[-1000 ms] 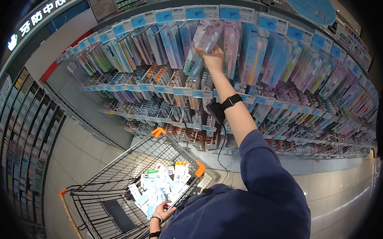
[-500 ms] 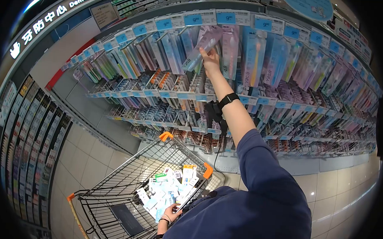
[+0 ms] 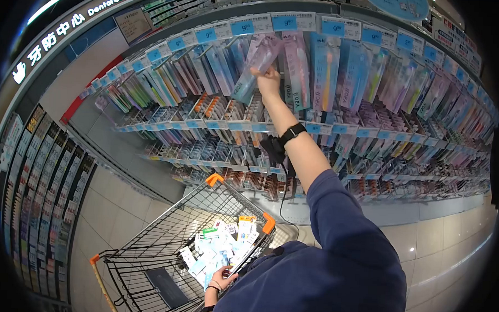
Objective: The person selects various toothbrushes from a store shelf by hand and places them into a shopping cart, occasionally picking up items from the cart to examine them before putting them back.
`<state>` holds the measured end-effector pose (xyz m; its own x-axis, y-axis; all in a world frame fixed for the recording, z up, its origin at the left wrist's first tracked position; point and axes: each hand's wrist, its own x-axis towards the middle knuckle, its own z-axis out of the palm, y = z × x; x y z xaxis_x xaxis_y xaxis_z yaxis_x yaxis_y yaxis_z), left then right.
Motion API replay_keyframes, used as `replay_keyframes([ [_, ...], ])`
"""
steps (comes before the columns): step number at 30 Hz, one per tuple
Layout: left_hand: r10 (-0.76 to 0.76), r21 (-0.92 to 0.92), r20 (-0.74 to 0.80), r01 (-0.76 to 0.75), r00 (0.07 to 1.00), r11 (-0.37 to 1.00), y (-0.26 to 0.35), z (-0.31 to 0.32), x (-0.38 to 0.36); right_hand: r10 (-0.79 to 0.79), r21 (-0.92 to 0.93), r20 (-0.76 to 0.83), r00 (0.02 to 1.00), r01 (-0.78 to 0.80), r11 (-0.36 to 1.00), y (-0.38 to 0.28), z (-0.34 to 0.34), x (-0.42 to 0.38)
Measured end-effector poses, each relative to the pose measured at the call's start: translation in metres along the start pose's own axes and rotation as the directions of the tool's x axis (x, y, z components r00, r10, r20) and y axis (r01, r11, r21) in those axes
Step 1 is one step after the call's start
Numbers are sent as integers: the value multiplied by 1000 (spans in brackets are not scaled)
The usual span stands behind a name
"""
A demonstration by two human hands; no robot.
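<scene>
High on the display, my right hand (image 3: 267, 82) is closed on a toothbrush pack (image 3: 257, 56), a translucent pink and teal package hanging tilted from the hooks under the price tags. Just right of my fingers hangs a pink toothbrush pack (image 3: 297, 69), also slanted. Below, my left hand (image 3: 221, 277) is at the near side of the shopping cart (image 3: 148, 236), its fingers curled at the rim beside a pile of boxes and packs (image 3: 221, 246). Some of those packs are white, one box is green and one orange.
Rows of hanging toothbrush packs (image 3: 367, 77) fill the display, with more tiers below. A black device with a cable (image 3: 273, 150) shows below my right wrist. Another stocked shelf (image 3: 39, 203) stands at the left. Tiled floor (image 3: 102, 217) surrounds the cart.
My right hand has shifted slightly left and down with the toothbrush pack. The pink pack beside it has tilted. My left hand stays at the cart.
</scene>
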<state>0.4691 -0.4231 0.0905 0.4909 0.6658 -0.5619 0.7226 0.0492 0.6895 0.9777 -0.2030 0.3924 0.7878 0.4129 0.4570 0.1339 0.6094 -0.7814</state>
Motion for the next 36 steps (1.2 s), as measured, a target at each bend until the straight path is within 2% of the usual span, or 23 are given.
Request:
replay_keyframes([
  [1,2,1,-4,-2,1000,1000,-2,0,1,-3,4,1,1000,3,1000,-2,-2,-5],
  [3,-21,21,-9,21,1000,1000,-8,0,3,150,275,207,967,-204,939,-3,-6,-18],
  [5,-61,80,4,61,998,995,5,-5,3,166,326,310,936,-268,907,-24,-7,-42],
  [7,119,186,-136,-93,984,978,35,-15,-5,160,349,477,864,-354,868,-49,-6,-74],
  [8,331,254,-281,-263,901,931,45,-22,-2,148,329,543,826,-372,868,-60,-7,-92],
  [9,524,344,-398,-407,752,846,59,-30,3,163,225,629,760,-378,898,-73,-8,-111],
  [11,576,320,-579,-489,578,812,148,-59,-21,281,20,719,636,-423,906,-83,-10,-158],
  [13,554,79,-648,-677,523,732,208,-76,-34,237,-90,845,480,-309,947,-98,-1,-204],
  [15,627,-177,-590,-839,509,515,235,-77,-26,265,-52,894,362,-503,863,-111,-5,-244],
  [17,488,-273,-553,-700,675,660,230,-75,-11,263,-133,922,284,-407,904,-100,-7,-266],
  [19,457,-277,-611,-716,646,641,230,-63,-4,254,-228,914,315,-118,966,-108,-11,-246],
  [20,448,-352,-548,-681,706,642,219,-62,3,181,-151,878,443,-103,983,-113,-14,-229],
  [21,441,-391,-548,-683,711,617,205,-59,10,162,-120,774,612,-108,987,-109,-20,-207],
  [22,415,-446,-530,-660,739,605,198,-58,9,-8,-141,615,788,121,983,-118,-28,-179],
  [23,390,-503,-509,-632,768,590,192,-56,7,-216,-240,467,858,358,902,-119,-40,-147],
  [24,379,-511,-505,-622,776,593,181,-55,9,-241,-179,209,948,279,943,-103,-48,-116],
  [25,365,-555,-472,-592,802,585,175,-55,8,-378,-319,118,918,396,861,-100,-62,-88],
  [27,282,-651,-456,-533,844,540,172,-53,2,-493,-575,27,870,417,704,-78,-81,-41],
  [29,246,-710,-430,-493,869,503,177,-52,-6,-481,-593,52,875,415,690,-60,-85,-13],
  [31,255,-563,-518,-549,817,618,149,-50,11,-471,-607,76,879,416,677,-50,-83,1],
  [32,359,-413,-567,-633,742,655,140,-49,20,-436,-652,63,898,368,663,-49,-79,3],
  [34,350,-447,-562,-631,749,634,134,-45,21,-401,-692,48,915,321,647,-52,-70,2],
  [36,325,-505,-548,-615,771,606,126,-41,25,-209,-597,62,976,204,776,-62,-60,-3],
])
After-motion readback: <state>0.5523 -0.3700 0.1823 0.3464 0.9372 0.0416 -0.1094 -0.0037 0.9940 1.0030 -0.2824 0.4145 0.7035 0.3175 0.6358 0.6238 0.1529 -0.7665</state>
